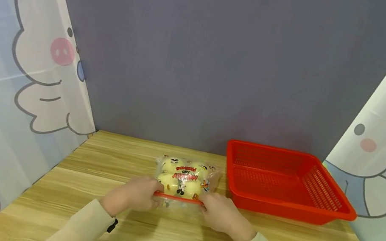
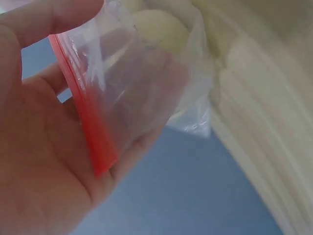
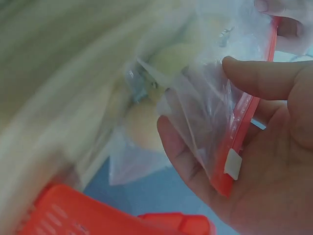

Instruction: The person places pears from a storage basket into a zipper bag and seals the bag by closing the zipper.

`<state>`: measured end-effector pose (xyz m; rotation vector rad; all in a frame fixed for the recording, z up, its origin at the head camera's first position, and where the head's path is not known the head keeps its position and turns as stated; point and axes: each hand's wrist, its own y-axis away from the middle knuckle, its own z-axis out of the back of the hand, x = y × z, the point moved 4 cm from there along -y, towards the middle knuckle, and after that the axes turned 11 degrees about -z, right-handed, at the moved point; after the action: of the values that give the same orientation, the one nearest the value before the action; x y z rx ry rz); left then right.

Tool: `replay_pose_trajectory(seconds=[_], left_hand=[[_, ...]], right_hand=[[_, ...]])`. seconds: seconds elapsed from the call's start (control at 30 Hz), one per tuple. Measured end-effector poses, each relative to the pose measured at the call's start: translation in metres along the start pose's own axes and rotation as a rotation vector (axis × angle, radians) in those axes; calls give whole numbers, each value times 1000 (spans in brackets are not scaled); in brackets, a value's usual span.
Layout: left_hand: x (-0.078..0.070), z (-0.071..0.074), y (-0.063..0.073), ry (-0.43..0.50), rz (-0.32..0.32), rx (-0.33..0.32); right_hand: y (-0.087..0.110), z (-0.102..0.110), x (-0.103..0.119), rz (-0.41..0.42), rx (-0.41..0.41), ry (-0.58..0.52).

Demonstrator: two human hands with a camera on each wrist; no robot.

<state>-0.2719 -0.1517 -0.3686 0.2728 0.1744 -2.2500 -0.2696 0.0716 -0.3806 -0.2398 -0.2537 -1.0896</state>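
Observation:
A clear zip bag (image 1: 184,177) with Mickey print holds several round, pale yellow pieces; its red zip strip (image 1: 178,198) faces the person. At the left end of that strip my left hand (image 1: 137,192) grips the bag, thumb on one side and fingers behind the plastic. My right hand (image 1: 222,214) holds the opposite end the same way. A white slider (image 3: 233,164) sits on the strip against the right palm in the right wrist view. Through the film, a pale round piece (image 2: 160,32) shows in the left wrist view.
A red plastic basket (image 1: 282,188) with slotted walls stands on the wooden table (image 1: 101,156), right of the bag. A dark grey cloth (image 1: 189,51) hangs behind the table. Curtains with cartoon figures (image 1: 47,43) line both sides.

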Motion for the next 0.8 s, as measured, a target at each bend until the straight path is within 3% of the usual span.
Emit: replay_pose_trajectory(seconds=[0.2,0.8], left_hand=[[-2,-15,-2,62,-19,44],[6,-24,-40,53,-9,-11]], right_hand=[[1,-15,0,0,59,39],[-22,-26,-17,-154,-9,123]])
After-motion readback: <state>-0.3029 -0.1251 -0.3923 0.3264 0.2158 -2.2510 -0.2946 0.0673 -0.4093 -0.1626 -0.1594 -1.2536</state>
